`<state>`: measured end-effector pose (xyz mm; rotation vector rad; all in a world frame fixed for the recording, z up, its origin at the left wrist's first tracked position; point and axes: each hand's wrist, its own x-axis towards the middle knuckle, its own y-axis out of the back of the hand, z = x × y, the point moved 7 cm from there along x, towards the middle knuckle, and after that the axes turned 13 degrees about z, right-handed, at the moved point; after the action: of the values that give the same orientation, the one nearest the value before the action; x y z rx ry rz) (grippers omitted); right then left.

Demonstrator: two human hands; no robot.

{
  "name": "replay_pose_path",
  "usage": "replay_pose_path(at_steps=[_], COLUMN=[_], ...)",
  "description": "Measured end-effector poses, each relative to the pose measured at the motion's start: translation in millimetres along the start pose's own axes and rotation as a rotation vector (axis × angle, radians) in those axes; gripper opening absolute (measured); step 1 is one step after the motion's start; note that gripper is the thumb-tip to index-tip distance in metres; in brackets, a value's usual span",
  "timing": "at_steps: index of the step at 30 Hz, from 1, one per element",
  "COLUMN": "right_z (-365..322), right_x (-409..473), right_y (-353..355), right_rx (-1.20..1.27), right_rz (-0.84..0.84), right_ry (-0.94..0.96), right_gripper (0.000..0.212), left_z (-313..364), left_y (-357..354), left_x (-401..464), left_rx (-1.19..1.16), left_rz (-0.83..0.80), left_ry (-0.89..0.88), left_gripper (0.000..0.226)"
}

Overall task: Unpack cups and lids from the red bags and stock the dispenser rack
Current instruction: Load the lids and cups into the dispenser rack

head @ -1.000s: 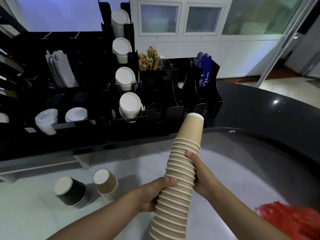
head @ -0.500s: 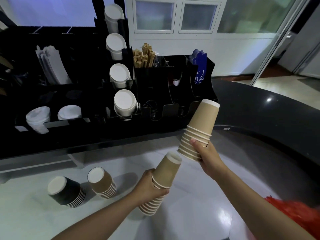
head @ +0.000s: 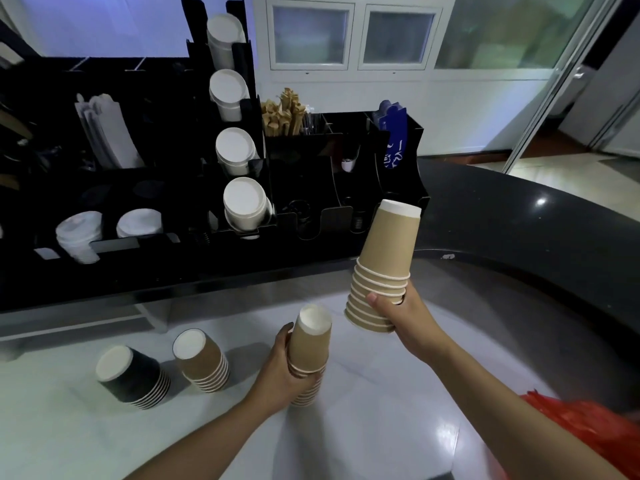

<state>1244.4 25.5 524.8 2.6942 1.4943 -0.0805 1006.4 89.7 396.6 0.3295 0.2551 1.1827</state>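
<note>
**Two cup stacks, one per hand**

Right hand point(head: 401, 306) lifts a tall inverted stack of brown paper cups point(head: 382, 268) above the pale glossy worktop point(head: 381, 410), fingers wrapped round it. Left hand point(head: 282, 372) grips a shorter brown cup stack point(head: 308, 351) lower down.

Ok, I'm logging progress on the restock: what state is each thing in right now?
Brown paper cup stack in right hand: lifted, tilted, upside down.
Brown cup stack in left hand: upside down, base on the white counter.
Loose brown cup stack: on counter, upside down.
Black cup stack: on counter, upside down.
Red plastic bag: crumpled at right.
</note>
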Motion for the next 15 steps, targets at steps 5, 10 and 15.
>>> replay_pose_path(at_steps=[5, 10, 15], right_z=[-5.8, -15.0, -38.2], right_x=[-4.5, -11.7, -22.8], right_y=[-18.9, -47.0, -86.3], right_rx=[0.030, 0.042, -0.002], right_rz=[-0.110, -0.226, -0.333], right_ry=[0.018, 0.044, 0.128], right_gripper=[0.079, 0.078, 0.076], left_z=[-3.6, 16.1, 76.1], left_y=[8.5, 23.8, 65.2], left_x=[-17.1, -32.0, -35.3], left_rx=[0.059, 0.050, 0.027], left_rz=[-0.004, 0.016, 0.133], left_ry=[-0.017, -0.023, -0.165], left_gripper=[0.112, 0.123, 0.115])
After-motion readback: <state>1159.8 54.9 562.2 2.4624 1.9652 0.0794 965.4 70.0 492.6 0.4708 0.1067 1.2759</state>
